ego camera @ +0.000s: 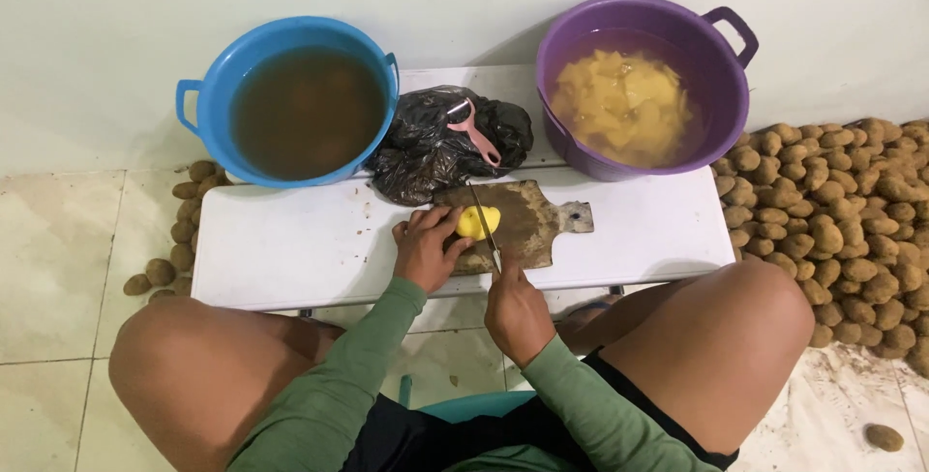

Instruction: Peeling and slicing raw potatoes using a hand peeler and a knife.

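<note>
Person's sitting low at a white worktop (290, 249), left hand (424, 249) clamped on a peeled yellow potato (476, 222) sitting on a worn wooden cutting board (527, 220). Right hand (516, 312) is closed round a knife (484, 225), blade down against the potato. Behind: blue tub (208, 80) of murky water, purple tub (721, 94) of cut pieces, pink peeler (472, 131) on a black bag (416, 152). Unpeeled potatoes (832, 220) piled on the floor.
</note>
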